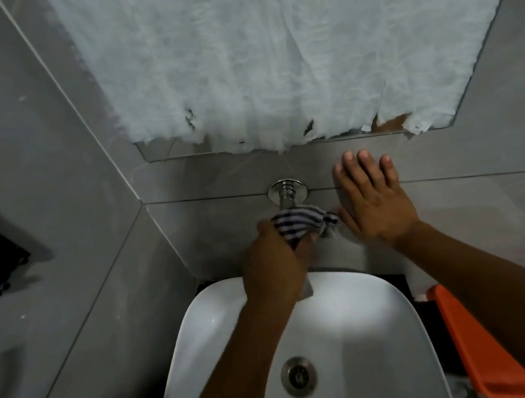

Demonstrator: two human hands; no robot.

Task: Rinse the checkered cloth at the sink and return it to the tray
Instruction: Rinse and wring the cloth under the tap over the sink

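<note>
The checkered cloth (300, 223) is bunched over the tap (286, 196), above the back rim of the white sink (360, 314); the left hand (274, 268) clenches it from below, a loose end trailing toward the basin; the right hand (374, 201) lies flat and released on the grey wall (473, 156), just right of the tap, grasping nothing; an orange tray (468, 334) sits right of the sink.
</note>
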